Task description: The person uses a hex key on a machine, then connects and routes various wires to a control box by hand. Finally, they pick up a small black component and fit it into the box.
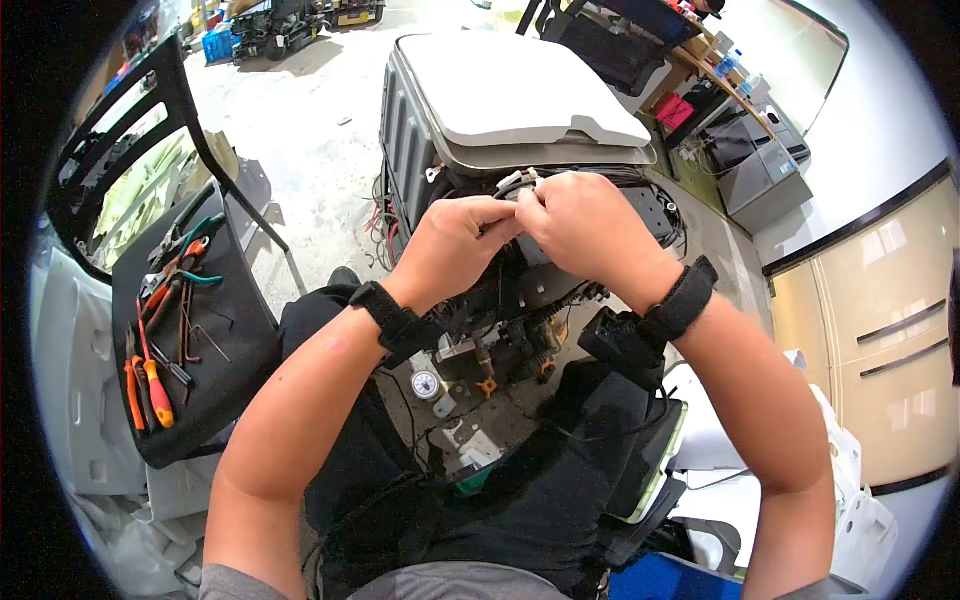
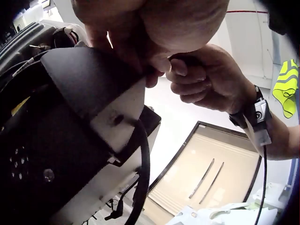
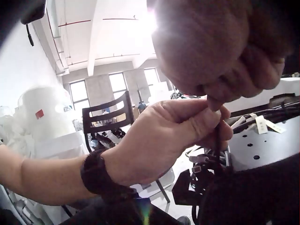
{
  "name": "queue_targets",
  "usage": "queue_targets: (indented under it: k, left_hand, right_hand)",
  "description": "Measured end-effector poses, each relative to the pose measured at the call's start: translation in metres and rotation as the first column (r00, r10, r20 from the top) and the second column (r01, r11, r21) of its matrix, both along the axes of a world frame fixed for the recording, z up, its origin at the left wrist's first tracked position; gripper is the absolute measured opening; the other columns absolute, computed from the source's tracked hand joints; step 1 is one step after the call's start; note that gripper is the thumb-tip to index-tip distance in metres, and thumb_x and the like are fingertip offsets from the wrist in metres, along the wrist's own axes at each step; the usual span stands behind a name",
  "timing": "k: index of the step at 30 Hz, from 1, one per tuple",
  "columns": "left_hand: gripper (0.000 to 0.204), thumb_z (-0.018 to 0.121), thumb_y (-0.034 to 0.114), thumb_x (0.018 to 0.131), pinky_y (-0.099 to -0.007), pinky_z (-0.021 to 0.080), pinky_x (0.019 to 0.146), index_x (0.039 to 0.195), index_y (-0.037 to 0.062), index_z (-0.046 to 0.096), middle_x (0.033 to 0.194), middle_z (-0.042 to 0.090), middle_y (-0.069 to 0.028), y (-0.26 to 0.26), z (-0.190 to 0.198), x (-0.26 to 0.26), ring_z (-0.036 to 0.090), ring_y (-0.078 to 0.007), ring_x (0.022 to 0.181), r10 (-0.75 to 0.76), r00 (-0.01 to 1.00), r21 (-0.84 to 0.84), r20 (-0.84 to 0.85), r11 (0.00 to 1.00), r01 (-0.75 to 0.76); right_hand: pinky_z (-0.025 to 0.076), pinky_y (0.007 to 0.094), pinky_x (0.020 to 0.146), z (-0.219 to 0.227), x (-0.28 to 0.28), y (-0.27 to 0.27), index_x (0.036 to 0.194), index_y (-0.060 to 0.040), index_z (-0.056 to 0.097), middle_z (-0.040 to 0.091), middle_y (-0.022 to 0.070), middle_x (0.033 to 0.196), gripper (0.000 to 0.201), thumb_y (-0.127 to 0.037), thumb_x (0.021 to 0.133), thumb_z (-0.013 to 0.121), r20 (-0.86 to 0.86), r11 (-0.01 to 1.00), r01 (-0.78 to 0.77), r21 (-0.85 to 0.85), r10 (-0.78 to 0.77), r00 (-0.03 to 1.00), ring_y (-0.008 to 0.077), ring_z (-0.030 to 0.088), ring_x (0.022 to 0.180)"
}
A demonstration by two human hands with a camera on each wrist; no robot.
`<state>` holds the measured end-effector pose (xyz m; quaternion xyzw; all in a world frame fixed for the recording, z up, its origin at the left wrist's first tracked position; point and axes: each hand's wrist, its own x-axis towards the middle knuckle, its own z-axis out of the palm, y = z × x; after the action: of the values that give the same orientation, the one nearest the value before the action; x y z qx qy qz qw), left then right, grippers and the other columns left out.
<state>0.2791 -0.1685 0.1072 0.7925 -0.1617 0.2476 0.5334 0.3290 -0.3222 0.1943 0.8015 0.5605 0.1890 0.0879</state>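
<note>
Both hands meet fingertip to fingertip over the front of a dark machine [image 1: 535, 285]. My left hand [image 1: 450, 245] pinches a thin black cable [image 3: 218, 140] between thumb and forefinger, and the cable hangs down from the grip. My right hand [image 1: 595, 225] is curled, its thumb pressed over the fingers, gripping the same cable right beside the left fingertips; most of the cable inside this fist is hidden. Just behind the hands lie cables with white tags [image 3: 261, 125]. Below them in the right wrist view is a grey metal plate with holes [image 3: 255, 152].
A white-lidded box [image 1: 520, 90] tops the machine. To the left, a black chair [image 1: 215, 330] carries pliers [image 1: 135, 385], hex keys and a red-yellow screwdriver [image 1: 158, 395]. A round gauge [image 1: 426, 386] sits low between the legs. Cream cabinets [image 1: 880, 330] stand at right.
</note>
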Motion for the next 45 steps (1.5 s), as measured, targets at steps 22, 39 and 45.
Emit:
queue_targets:
  k: [22,39,45]
  left_hand:
    - [0.014,0.061,0.012,0.092,-0.0284,0.045,0.068,0.1,-0.0001,0.06,0.079,0.058,-0.0068,0.047,0.027,-0.049,0.055,-0.0145,0.072,0.033,0.923,0.26,-0.382,0.963,0.074]
    - [0.016,0.068,0.019,0.086,-0.0367,0.047,0.068,0.092,0.0057,0.072,0.079,0.06,-0.0107,0.056,0.02,-0.014,0.06,-0.0285,0.074,-0.027,0.987,0.595,-0.161,0.795,0.119]
    - [0.012,0.07,0.014,0.083,-0.0351,0.046,0.065,0.092,0.0071,0.073,0.077,0.06,-0.0096,0.053,0.013,-0.013,0.06,-0.0261,0.072,-0.03,0.992,0.497,-0.122,0.863,0.087]
  right_hand:
    - [0.037,0.026,0.05,-0.05,-0.08,-0.051,0.076,0.0,0.063,0.051,0.0006,0.057,0.025,-0.021,0.091,0.065,-0.869,0.673,0.638,0.374,0.013,0.495,0.006,0.043,0.054]
    - [0.043,0.0329,0.053,-0.075,-0.087,-0.057,0.081,0.0005,0.065,0.06,0.0138,0.064,0.026,-0.024,0.089,0.065,-0.945,0.643,0.711,0.285,0.066,0.319,0.0206,0.055,0.053]
    - [0.045,0.0327,0.055,-0.089,-0.091,-0.057,0.082,0.0003,0.066,0.061,0.0141,0.067,0.026,-0.025,0.089,0.065,-0.952,0.669,0.697,0.258,0.055,0.3,0.0205,0.056,0.056]
